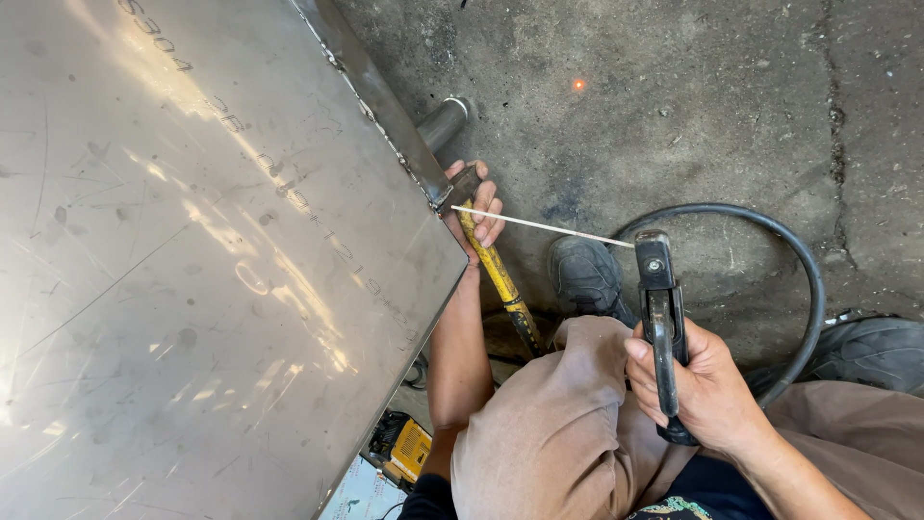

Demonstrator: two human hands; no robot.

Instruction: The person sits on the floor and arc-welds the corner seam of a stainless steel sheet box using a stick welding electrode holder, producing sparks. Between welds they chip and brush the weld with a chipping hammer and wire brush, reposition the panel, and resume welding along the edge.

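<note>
Steadiness is mattering most: right hand [707, 385] is gripping the black electrode holder [660, 327], keeping its thin white rod [539, 226] at the steel sheet's corner [438, 202], while left hand [474, 210] is closing around a yellow-handled hammer [496, 274].

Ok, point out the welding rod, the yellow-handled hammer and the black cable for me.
welding rod [539, 223], head view, middle of the thin white rod.
yellow-handled hammer [500, 279], head view, on the yellow handle.
black cable [814, 289], head view, right side of its loop.
</note>
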